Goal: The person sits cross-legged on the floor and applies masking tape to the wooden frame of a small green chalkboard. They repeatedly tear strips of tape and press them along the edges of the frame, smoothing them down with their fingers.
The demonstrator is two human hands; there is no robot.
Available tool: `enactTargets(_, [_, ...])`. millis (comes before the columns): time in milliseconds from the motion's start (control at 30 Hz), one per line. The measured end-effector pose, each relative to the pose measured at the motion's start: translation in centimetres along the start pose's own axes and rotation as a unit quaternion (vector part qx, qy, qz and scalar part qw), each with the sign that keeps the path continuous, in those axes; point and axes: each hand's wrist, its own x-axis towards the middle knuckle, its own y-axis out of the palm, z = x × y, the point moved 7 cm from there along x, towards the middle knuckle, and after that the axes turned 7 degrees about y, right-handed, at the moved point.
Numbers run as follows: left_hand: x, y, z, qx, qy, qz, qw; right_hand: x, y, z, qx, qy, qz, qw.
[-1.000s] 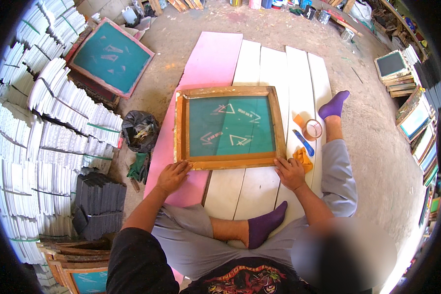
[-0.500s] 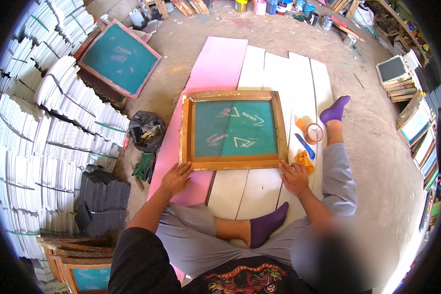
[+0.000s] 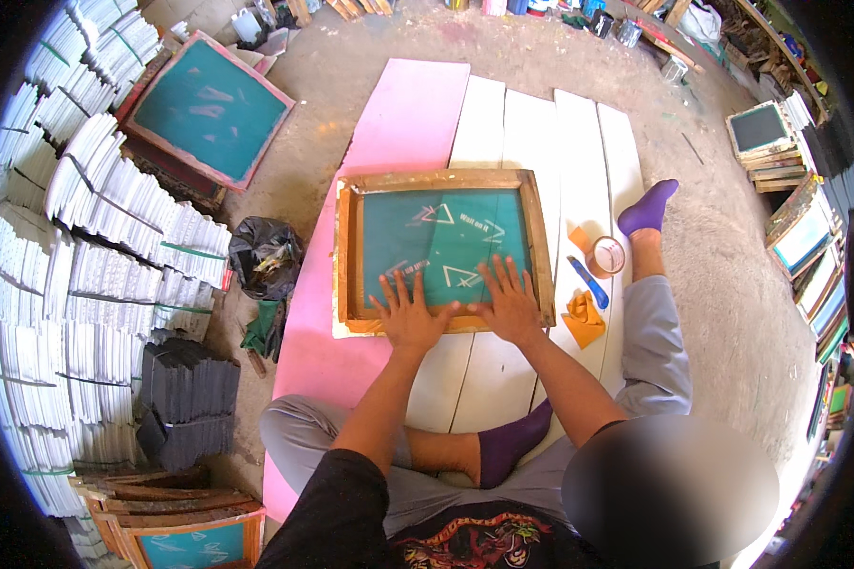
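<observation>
Ten fingers [image 3: 418,290] lie splayed, empty, over the screen [image 3: 443,248]; its mesh [image 3: 451,254] looks delicate, the wooden frame [image 3: 540,248] stiffer to grip.

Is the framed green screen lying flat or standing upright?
Lying flat: the framed green screen faces up on the boards, left hand and right hand over its near edge.

"Where could your hands [image 3: 514,308] pass?"
"Along the surface [image 3: 313,327] left of the framed screen [image 3: 443,245], and beyond its far edge, I had open room."
"And what stood in the way?"
"On my right, orange scraps [image 3: 588,327], a blue tool [image 3: 590,284] and a tape roll [image 3: 594,258]; past them, my right foot [image 3: 645,209]; nearer, my left foot [image 3: 514,444]."
</observation>
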Motion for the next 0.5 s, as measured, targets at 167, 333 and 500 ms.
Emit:
enactTargets(167, [-0.5, -0.1, 0.4, 0.035, 0.013, 0.071, 0.997, -0.3, 0.3, 0.5, -0.038, -0.025, 0.052, 0.998])
enactTargets(333, [-0.8, -0.3, 0.5, 0.017, 0.026, 0.105, 0.994, -0.7, -0.3, 0.4, -0.070, -0.022, 0.087, 0.993])
enactTargets(500, [-1.3, -0.8, 0.8, 0.025, 0.057, 0.088, 0.994, -2.1, -0.8, -1.3, -0.045, -0.022, 0.088, 0.995])
